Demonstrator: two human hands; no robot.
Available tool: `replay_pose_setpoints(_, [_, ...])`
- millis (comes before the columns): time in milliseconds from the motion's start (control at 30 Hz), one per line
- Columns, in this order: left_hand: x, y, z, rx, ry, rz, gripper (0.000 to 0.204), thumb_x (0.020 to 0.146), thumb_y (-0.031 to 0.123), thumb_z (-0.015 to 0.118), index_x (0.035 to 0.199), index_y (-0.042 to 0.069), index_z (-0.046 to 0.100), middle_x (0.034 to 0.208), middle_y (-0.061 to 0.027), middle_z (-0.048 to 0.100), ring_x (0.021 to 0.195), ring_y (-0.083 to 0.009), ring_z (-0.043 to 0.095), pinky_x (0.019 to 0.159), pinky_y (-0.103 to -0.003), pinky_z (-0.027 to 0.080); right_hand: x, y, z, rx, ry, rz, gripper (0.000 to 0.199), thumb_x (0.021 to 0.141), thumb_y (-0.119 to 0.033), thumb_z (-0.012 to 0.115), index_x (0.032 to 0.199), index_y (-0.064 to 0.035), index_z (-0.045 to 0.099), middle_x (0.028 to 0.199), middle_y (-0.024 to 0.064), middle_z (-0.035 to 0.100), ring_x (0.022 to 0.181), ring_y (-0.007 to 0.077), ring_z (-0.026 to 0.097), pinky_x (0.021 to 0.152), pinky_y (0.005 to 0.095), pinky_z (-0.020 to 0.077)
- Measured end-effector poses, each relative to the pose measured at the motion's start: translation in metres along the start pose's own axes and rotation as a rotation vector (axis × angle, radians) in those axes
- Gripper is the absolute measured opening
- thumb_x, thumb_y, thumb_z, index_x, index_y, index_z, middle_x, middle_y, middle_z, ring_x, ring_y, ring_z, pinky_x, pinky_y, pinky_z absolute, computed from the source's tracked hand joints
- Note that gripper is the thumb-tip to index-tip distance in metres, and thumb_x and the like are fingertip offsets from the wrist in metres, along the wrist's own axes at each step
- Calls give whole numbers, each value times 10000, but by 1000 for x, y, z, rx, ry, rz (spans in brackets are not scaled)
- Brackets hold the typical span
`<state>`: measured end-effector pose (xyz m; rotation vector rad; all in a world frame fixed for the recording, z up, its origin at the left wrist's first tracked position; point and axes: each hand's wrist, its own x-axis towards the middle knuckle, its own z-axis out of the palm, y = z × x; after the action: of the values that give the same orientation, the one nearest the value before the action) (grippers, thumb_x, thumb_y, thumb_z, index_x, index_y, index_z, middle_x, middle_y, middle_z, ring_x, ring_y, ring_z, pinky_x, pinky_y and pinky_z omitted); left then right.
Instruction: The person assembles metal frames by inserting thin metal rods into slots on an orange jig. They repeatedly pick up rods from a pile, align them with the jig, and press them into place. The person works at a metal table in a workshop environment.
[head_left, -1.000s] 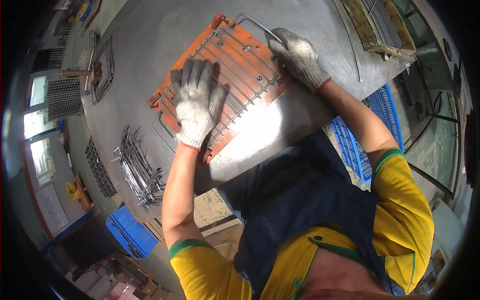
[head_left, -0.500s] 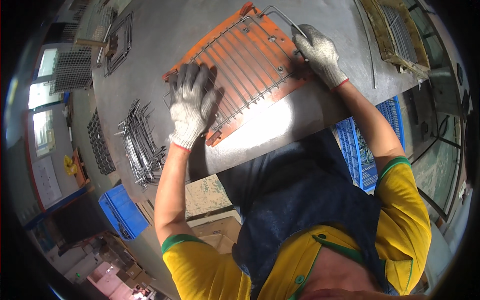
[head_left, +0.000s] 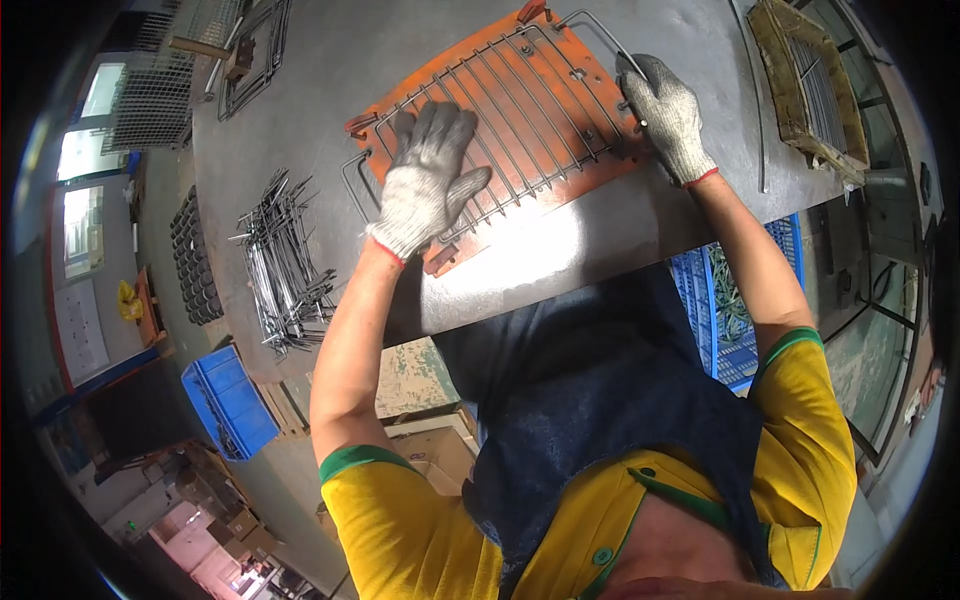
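A wire rack (head_left: 520, 112) of parallel bars lies on an orange plate (head_left: 562, 78) with small blocks at its corners. My left hand (head_left: 425, 185), in a grey-palmed knit glove, rests flat over the rack's left part, fingers stretched out. Beyond it a bent wire loop (head_left: 350, 186) sticks out at the rack's left end. At the opposite end my right hand (head_left: 668, 118), gloved alike, is closed around a bent wire handle (head_left: 606, 30) by the plate's right edge. The fingertips there are partly hidden.
The grey metal table (head_left: 480, 312) bears a pile of loose wire rods (head_left: 283, 268) at left. A hammer (head_left: 237, 60) and wire frames (head_left: 262, 75) lie far left. A wooden box of rods (head_left: 808, 88) stands far right. Blue crates (head_left: 228, 402) (head_left: 735, 345) are below the table edge.
My left hand has shifted right over the bars, uncovering more of the wire loop at the left end. My right hand keeps hold of the handle. The whole view has shifted slightly.
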<state>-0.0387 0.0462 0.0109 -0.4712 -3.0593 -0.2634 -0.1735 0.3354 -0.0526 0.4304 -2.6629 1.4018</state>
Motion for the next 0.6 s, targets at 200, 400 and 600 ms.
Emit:
replay_pose_setpoints(200, [20, 8, 10, -53, 161, -3, 588, 871, 445, 590, 1276, 31, 493, 1286, -188, 474, 1251, -362, 426, 1058, -529, 336, 0, -16, -3, 80, -73, 145, 322, 925, -347, 520, 1122, -112, 623, 967, 139, 672, 824, 328, 659, 741, 421, 503])
replay_pose_setpoints(400, [15, 18, -8, -380, 289, -263, 591, 869, 386, 620, 1326, 44, 468, 1321, -203, 477, 1291, -372, 422, 1022, -463, 413, 0, -11, -1, 44, -46, 119, 315, 927, -346, 516, 1114, -117, 625, 956, 132, 674, 795, 326, 660, 737, 424, 502])
replay_pose_setpoints(600, [6, 11, 6, 97, 187, 37, 630, 791, 437, 675, 1245, 25, 526, 1219, -174, 517, 1213, -328, 456, 1086, -551, 268, 0, -9, -3, 70, -76, 94, 356, 928, -302, 546, 1181, -63, 618, 896, 62, 679, 751, 144, 662, 622, 294, 527])
